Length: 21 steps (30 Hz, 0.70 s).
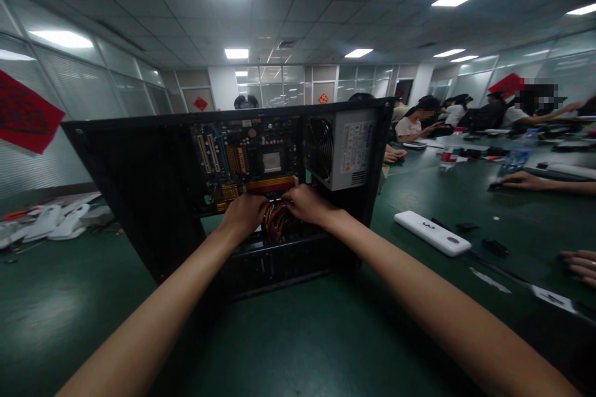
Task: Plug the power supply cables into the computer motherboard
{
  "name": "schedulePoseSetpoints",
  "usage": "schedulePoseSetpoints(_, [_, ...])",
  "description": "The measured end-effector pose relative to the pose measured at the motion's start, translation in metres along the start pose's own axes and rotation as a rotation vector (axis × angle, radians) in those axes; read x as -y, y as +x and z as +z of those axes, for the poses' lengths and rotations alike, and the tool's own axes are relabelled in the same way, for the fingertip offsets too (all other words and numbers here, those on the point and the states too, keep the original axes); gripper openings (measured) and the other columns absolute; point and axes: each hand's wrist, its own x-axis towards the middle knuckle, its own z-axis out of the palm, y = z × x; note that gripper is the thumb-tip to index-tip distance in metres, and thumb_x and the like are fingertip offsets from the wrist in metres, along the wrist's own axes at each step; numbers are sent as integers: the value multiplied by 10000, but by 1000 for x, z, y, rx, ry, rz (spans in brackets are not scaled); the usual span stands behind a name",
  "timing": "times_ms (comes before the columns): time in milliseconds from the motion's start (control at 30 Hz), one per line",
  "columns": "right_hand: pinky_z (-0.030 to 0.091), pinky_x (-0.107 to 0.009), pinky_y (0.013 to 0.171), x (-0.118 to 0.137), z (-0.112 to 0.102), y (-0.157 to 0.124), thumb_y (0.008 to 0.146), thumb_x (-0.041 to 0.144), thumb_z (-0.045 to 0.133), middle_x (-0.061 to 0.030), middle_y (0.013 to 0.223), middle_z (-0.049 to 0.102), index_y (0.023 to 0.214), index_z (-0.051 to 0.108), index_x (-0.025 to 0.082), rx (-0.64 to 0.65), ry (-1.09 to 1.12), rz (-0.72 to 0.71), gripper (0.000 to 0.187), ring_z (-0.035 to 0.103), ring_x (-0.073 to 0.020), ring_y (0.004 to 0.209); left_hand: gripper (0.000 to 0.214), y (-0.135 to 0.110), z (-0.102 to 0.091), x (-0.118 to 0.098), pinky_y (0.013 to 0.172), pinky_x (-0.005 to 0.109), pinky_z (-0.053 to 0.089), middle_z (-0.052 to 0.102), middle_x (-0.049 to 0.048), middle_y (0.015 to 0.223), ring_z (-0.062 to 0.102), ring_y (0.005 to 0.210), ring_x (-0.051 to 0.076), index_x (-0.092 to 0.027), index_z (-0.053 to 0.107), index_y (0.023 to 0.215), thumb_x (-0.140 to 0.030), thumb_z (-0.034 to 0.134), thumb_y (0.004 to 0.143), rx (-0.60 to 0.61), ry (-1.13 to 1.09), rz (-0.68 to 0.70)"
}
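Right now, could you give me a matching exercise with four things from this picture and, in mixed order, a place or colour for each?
Things:
1. power supply
2. cables
3. flat device marked 3
4. bottle

Places or colours:
a. white, lying on the table right of the case
b. partly red, between the left hand and the right hand
c. standing far back on the table
d. inside the case, right of the circuit board

Pairs: 1-d, 2-b, 3-a, 4-c.

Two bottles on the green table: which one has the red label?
The left bottle, nearer the open computer case, has a red band around its middle. The other bottle, farther right, looks blue.
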Motion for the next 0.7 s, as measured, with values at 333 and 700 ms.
schedulePoseSetpoints(333, [487,-283,833,2,0,2,904,135,544,-149,1024,742,1049,761,139,5,-64,60,261,693,-236,982,326,3,1,-2,812,303,515,766,73,1035,712,971,236,-269,729,1133,-326,458,962,-5,45,-20])
schedulePoseSetpoints(700, [495,-293,862,7,-4,1,895,101,514,-185,1048,726,1053,756,109,43,-65,84,289,679,-250,1016,338,2,2,-1,840,369,539,769,58,1056,715,985,285,-308,737,1149,-389,474,952,-38,54,-86])
